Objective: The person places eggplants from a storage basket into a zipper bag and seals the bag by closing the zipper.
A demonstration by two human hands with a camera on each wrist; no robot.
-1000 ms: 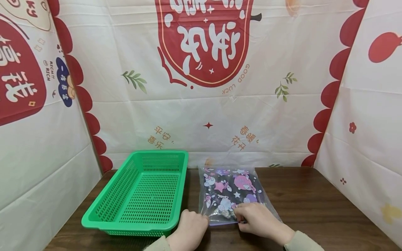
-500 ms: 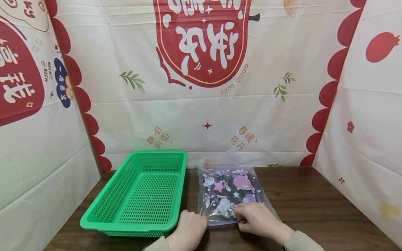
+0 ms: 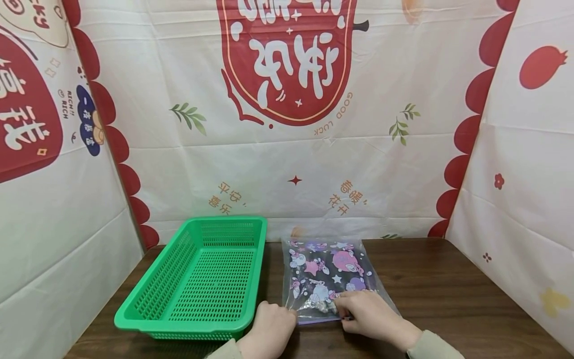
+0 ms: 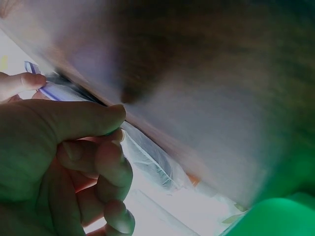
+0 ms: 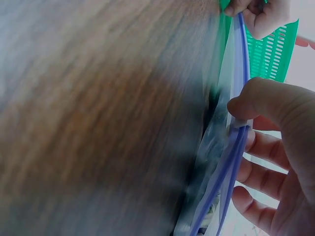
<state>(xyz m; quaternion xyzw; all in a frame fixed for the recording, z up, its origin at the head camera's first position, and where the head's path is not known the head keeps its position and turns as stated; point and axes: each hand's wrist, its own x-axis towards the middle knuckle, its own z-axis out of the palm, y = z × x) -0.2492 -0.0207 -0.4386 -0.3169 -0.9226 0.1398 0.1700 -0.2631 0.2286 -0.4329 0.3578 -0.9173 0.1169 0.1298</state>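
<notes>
A clear zip bag (image 3: 329, 279) printed with pink, purple and white cartoon figures lies flat on the table, its purple zip edge (image 3: 318, 321) toward me. My left hand (image 3: 273, 326) pinches the left end of that edge between thumb and forefinger. Midway to the right along it, my right hand (image 3: 369, 314) pinches a small pale slider (image 5: 241, 123) on the zip. In the right wrist view the two purple strips (image 5: 224, 182) stand apart on one side of the slider and run together toward the left hand. Crinkled shiny material shows through the film near the right fingers.
A green plastic basket (image 3: 257, 294) with slotted walls, nothing in it, stands on the table just left of the left hand. Brown wooden tabletop (image 3: 430, 284) extends to the right of the bag. Printed white cloth (image 3: 251, 164) encloses the back and both sides.
The head view has shifted very slightly. Both hands keep their grip on the zip edge in nearly the same places, and the bag stays put.
</notes>
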